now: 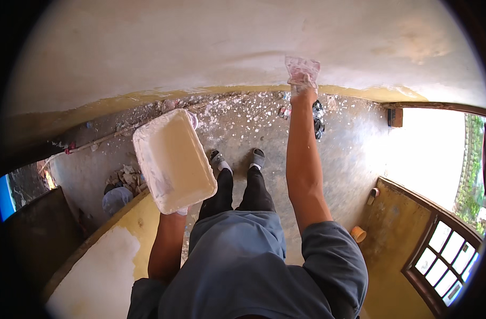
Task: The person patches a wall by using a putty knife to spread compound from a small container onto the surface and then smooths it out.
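Observation:
My left hand (181,211) grips the near end of a white rectangular tray (171,157) coated with pale putty, held out in front of my chest; the tray hides most of the hand. My right hand (302,87), in a putty-smeared glove, reaches forward and presses a broad flat putty blade (302,68) against the pale plastered wall (200,48). My legs in dark trousers and grey sandals (237,158) stand on the floor below.
The concrete floor (243,122) is spattered with white putty drops and rubble along the wall base. A dark rag (318,119) lies near the wall. An open wooden door with glass panes (439,250) stands at the right. A yellow and white ledge (104,260) runs at the lower left.

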`<state>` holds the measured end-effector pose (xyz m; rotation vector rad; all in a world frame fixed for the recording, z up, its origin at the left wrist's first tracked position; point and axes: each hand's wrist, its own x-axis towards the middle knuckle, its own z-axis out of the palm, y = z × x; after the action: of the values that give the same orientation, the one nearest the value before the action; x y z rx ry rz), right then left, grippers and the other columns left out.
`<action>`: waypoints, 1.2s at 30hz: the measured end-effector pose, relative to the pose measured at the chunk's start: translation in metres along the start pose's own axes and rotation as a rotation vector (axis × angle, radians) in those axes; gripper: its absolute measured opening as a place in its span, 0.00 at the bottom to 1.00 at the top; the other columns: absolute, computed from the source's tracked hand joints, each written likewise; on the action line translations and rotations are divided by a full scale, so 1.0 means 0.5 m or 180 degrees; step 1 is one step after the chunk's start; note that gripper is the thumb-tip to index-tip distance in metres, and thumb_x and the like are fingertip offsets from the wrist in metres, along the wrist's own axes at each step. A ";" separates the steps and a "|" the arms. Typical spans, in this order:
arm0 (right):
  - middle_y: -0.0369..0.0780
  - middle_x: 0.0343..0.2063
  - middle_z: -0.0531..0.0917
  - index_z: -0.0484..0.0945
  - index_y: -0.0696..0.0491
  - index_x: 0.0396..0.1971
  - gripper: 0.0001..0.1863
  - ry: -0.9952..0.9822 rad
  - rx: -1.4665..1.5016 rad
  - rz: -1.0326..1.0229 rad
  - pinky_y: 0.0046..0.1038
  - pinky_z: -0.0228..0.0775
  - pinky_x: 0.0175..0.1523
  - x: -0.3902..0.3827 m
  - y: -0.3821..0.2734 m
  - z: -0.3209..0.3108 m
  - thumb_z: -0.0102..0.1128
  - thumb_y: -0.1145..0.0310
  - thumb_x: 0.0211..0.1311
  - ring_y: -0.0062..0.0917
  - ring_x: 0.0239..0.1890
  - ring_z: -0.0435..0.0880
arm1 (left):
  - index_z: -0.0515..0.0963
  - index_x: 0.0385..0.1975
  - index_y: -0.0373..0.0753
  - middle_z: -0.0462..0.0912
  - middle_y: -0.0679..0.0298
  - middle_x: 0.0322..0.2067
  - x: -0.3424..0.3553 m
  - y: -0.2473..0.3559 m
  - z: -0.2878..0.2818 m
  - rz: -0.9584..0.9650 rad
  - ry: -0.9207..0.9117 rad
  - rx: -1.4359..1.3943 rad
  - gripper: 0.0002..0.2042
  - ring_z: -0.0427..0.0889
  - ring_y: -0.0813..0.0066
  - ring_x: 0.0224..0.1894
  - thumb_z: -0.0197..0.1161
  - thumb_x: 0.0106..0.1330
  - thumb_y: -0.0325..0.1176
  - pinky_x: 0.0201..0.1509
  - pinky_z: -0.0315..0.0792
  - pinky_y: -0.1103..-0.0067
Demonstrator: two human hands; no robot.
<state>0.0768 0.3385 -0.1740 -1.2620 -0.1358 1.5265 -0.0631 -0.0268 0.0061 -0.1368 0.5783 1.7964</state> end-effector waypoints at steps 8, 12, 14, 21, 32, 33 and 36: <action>0.43 0.22 0.80 0.74 0.58 0.34 0.08 -0.2610 0.0776 -0.2357 0.35 0.77 0.28 -0.383 -0.409 0.306 0.60 0.71 0.61 0.30 0.25 0.81 | 0.57 0.67 0.45 0.64 0.52 0.62 0.011 -0.028 0.040 0.0259 0.0055 0.0026 0.36 0.74 0.49 0.53 0.59 0.61 0.54 0.48 0.75 0.51; 0.40 0.33 0.80 0.76 0.57 0.37 0.10 -0.2251 0.0114 -0.2537 0.28 0.75 0.38 -0.387 -0.358 0.407 0.63 0.69 0.59 0.27 0.34 0.80 | 0.58 0.66 0.45 0.63 0.51 0.62 -0.005 -0.041 0.040 0.0413 -0.0270 -0.0090 0.37 0.73 0.48 0.55 0.62 0.60 0.52 0.49 0.74 0.52; 0.43 0.24 0.80 0.76 0.60 0.33 0.06 -0.2311 -0.0127 -0.2367 0.35 0.79 0.30 -0.286 -0.284 0.361 0.60 0.73 0.60 0.29 0.23 0.81 | 0.59 0.66 0.45 0.65 0.53 0.62 -0.004 -0.059 0.087 0.0436 -0.0734 0.0046 0.35 0.73 0.51 0.56 0.62 0.61 0.50 0.53 0.74 0.55; 0.48 0.30 0.82 0.76 0.63 0.34 0.15 -0.0143 -0.1962 -0.1591 0.34 0.76 0.40 0.101 0.059 -0.031 0.67 0.69 0.53 0.34 0.32 0.83 | 0.60 0.65 0.45 0.66 0.55 0.61 0.011 -0.045 0.090 0.0541 -0.0831 0.0177 0.33 0.73 0.54 0.56 0.61 0.62 0.49 0.55 0.73 0.57; 0.45 0.38 0.80 0.64 0.49 0.50 0.14 -0.3176 -0.5474 -0.4613 0.42 0.80 0.31 -0.234 0.263 0.213 0.48 0.67 0.65 0.42 0.35 0.84 | 0.62 0.64 0.45 0.69 0.57 0.60 -0.136 0.121 -0.024 0.0859 -0.0580 0.0153 0.30 0.73 0.56 0.57 0.58 0.64 0.50 0.56 0.73 0.58; 0.45 0.35 0.81 0.67 0.48 0.45 0.10 -0.2902 -0.5324 -0.4567 0.43 0.78 0.30 -0.235 0.248 0.228 0.48 0.66 0.65 0.43 0.32 0.84 | 0.62 0.64 0.45 0.69 0.58 0.59 -0.138 0.144 -0.037 0.0877 -0.0598 0.0124 0.30 0.73 0.56 0.57 0.57 0.64 0.50 0.56 0.73 0.58; 0.46 0.31 0.82 0.70 0.48 0.43 0.09 -0.1976 -0.5452 -0.4113 0.42 0.77 0.28 -0.254 0.155 0.249 0.50 0.67 0.65 0.43 0.30 0.84 | 0.62 0.63 0.45 0.69 0.58 0.59 -0.143 0.198 -0.072 0.0935 -0.0613 -0.0016 0.29 0.73 0.56 0.57 0.56 0.64 0.50 0.56 0.73 0.59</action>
<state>-0.0869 0.2739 -0.0925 -1.1768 -2.4750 0.2577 -0.1402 -0.1245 0.0330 0.1234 0.4737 2.0673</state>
